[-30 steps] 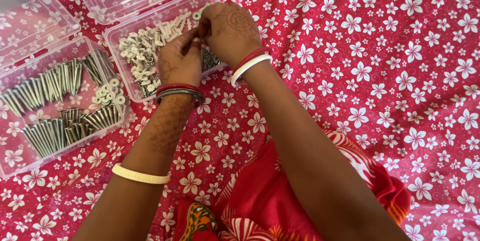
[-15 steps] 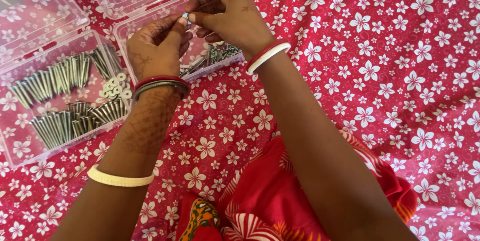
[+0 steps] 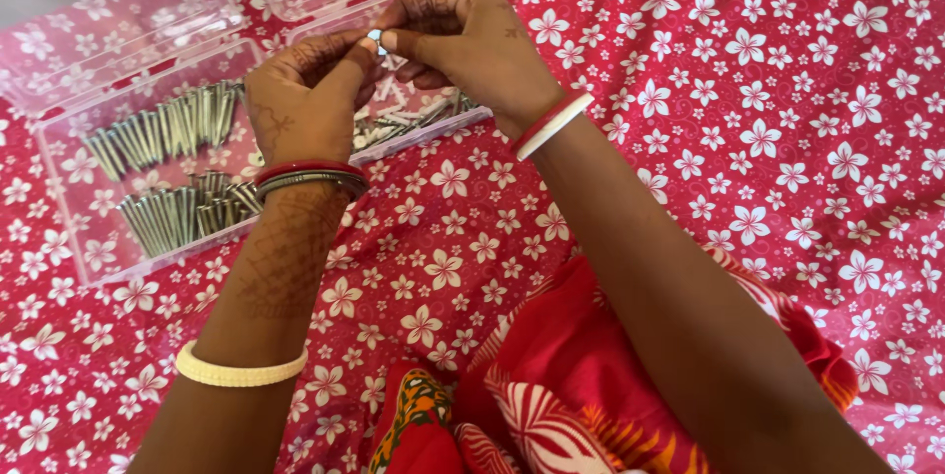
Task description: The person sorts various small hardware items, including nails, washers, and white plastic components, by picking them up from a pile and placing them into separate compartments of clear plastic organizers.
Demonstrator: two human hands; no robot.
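Both hands are meeting above the far clear box (image 3: 433,125): the left hand (image 3: 305,100) and right hand (image 3: 463,36) are each pinching the same small silver screw (image 3: 375,38), grips clamped on it. Left of them, a second clear box (image 3: 69,189) is holding rows of long screws (image 3: 162,134).

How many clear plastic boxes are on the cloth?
2: one box at the left with metal bolts, one box behind the hands, partly hidden. Both lids stand open.

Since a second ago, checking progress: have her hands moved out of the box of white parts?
Yes. Both hands have lifted out of the clear box and now pinch a small metal piece above it.
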